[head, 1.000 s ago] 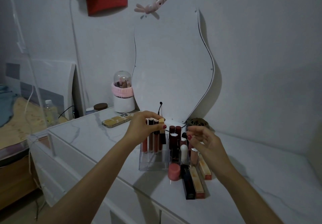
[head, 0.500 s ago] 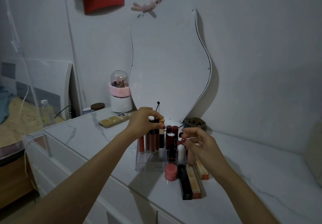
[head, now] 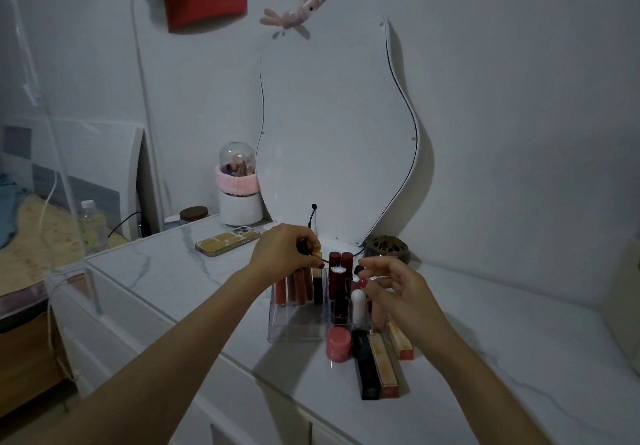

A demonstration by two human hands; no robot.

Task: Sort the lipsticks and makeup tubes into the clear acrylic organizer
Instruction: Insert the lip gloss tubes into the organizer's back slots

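- Clear acrylic organizer [head: 298, 335]: stood on the marble dresser top [head: 485, 340], near its front edge, just before the wavy mirror [head: 332, 133].
- Filed already, by my reckoning: a row of gloss tubes [head: 294, 287] upright in the organizer's back-left section; two dark red lipsticks [head: 341, 264] upright at the back; a white tube [head: 358, 304] upright toward the right.
- Still outstanding: a pink round pot [head: 337, 344], a black tube [head: 367, 365] and two gold-and-red tubes [head: 384, 361] lay flat on the dresser top against the organizer's front-right corner. Roughly half done, I judged.
- Left hand [head: 284, 254]: curled over the caps of the gloss row, pinching a gold-capped black tube [head: 317, 278] at its top, that tube standing in the back-left section.
- Right hand [head: 391, 288]: hovered above the organizer's right side, fingers loosely curled and fairly narrow; whether it held anything small, I could not tell.
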